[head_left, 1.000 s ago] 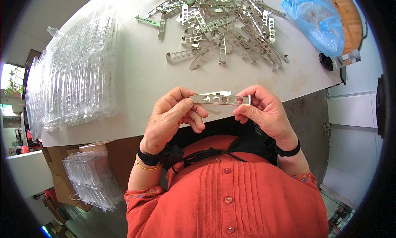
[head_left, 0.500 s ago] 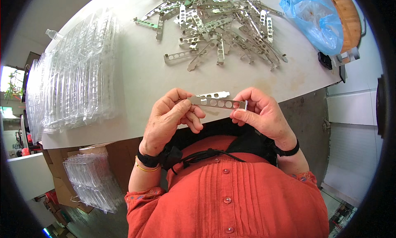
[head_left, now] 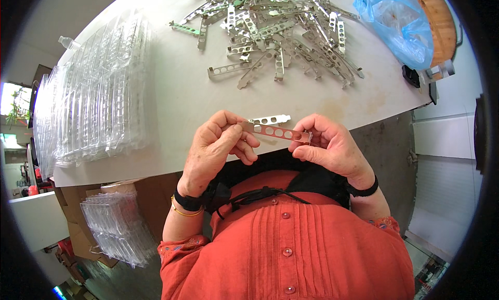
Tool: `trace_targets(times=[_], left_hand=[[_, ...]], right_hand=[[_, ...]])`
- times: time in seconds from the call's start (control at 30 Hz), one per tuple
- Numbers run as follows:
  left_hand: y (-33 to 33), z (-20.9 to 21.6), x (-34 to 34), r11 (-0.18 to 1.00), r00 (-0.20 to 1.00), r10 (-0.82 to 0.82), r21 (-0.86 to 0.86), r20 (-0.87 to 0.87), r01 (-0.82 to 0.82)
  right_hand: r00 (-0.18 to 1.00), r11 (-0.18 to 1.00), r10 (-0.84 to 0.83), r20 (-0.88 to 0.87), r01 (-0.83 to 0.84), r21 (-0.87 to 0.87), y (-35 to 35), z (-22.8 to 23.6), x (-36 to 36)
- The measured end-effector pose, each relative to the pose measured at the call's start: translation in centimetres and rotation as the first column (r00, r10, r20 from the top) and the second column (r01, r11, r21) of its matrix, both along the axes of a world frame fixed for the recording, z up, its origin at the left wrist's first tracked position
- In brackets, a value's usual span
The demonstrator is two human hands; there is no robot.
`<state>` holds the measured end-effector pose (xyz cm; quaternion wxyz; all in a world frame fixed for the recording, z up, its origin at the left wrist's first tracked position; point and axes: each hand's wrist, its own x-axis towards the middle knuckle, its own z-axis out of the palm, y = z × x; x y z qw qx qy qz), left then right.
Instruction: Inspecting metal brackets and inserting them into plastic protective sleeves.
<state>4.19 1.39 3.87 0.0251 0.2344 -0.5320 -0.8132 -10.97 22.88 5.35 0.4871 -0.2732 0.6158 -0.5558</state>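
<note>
Presently, one piece is in hand, close in front of the wearer's red buttoned shirt [head_left: 270, 243]. The left hand [head_left: 210, 147], black band at its wrist, pinches one end of a flat silver metal bracket [head_left: 274, 131] with a row of round holes, between thumb and forefinger; its other fingers are loosely curled. The right hand [head_left: 335, 149] is curled about the opposite, bent end, thumb below; how firmly it grips cannot be read. The bracket spans the gap between the hands, sloping down slightly to the right, above the near edge of the white desk [head_left: 192, 100].

Just beyond it shows a second silver bracket with holes [head_left: 276, 120], its left end hidden near the left fingers; cannot tell whether it rests on the desk or in the hand.

Step in hand (judgement): checking or adjusting a single bracket, with attention at the bent end. The next move would seem to call for a steady left pinch while the right fingers work that end, without catching the second piece.

Farther left: a tall stack of clear plastic trays [head_left: 101, 92] on the desk. Farther ahead: a loose, tangled heap of similar silver metal brackets [head_left: 275, 32], well apart from both hands. At far right: a crumpled translucent blue plastic bag [head_left: 397, 32].
</note>
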Motion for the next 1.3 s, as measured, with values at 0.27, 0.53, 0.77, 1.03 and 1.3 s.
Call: trace_targets(times=[0.27,0.53,0.77,1.03,1.3], left_hand=[[0.1,0.1,0.1,0.999,0.999,-0.031,-0.023,0.003,0.032],[0.2,0.4,0.0,0.995,0.996,-0.078,-0.056,0.034,0.080],[0.3,0.4,-0.1,0.989,0.989,-0.138,-0.044,0.045,0.140],[0.6,1.1,-0.1,0.978,0.979,-0.179,-0.090,0.095,0.188],[0.7,1.5,-0.4,0.960,0.964,-0.252,-0.103,0.083,0.259]], right_hand=[[0.995,0.998,-0.035,0.094,0.040,-0.050,0.1,-0.1,0.3],[0.998,0.998,-0.052,0.043,0.053,-0.038,0.1,-0.2,0.3],[0.999,0.998,-0.045,0.019,0.045,-0.039,-0.1,-0.5,0.3],[1.000,1.000,-0.021,0.002,0.021,0.009,-0.1,-0.6,0.1],[1.000,0.999,-0.028,0.010,0.027,0.034,0.1,-0.5,0.2]])
